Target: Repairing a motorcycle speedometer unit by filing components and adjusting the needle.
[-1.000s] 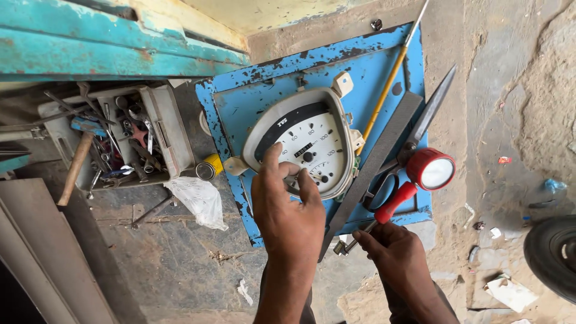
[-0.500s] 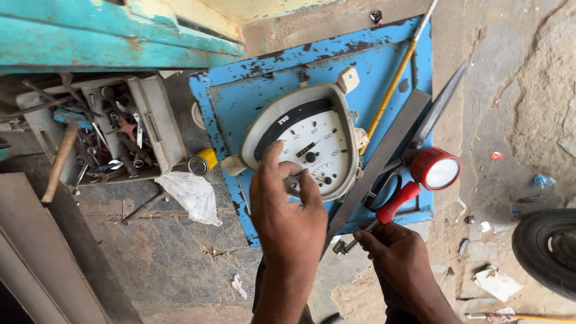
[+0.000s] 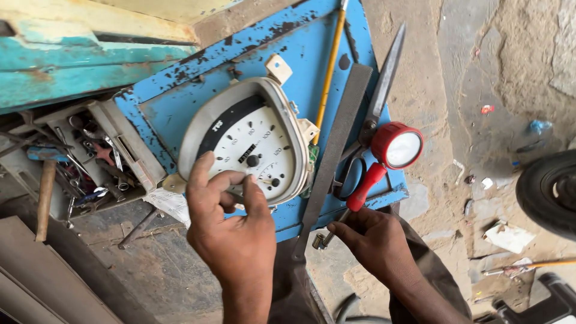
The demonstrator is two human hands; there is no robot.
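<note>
Since a second ago our view has drawn closer to the blue board [image 3: 180, 108], while both hands have barely shifted. Our left hand [image 3: 231, 231] pinches its fingertips on the lower rim of the white dial gauge [image 3: 249, 147], which lies flat on that board. Our right hand [image 3: 375, 237] closes around a small metal piece [image 3: 321, 240] just below the flat file [image 3: 336, 144]. Beside it lie a red-handled tool [image 3: 366, 186], a red round lamp [image 3: 397, 146] and scissors [image 3: 381, 90].

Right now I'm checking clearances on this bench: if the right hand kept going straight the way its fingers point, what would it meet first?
The right hand points up-left, fingertips at the lower end of the long flat metal file. That looks like the first thing met, with the speedometer gauge beyond; depth is unclear.
</note>
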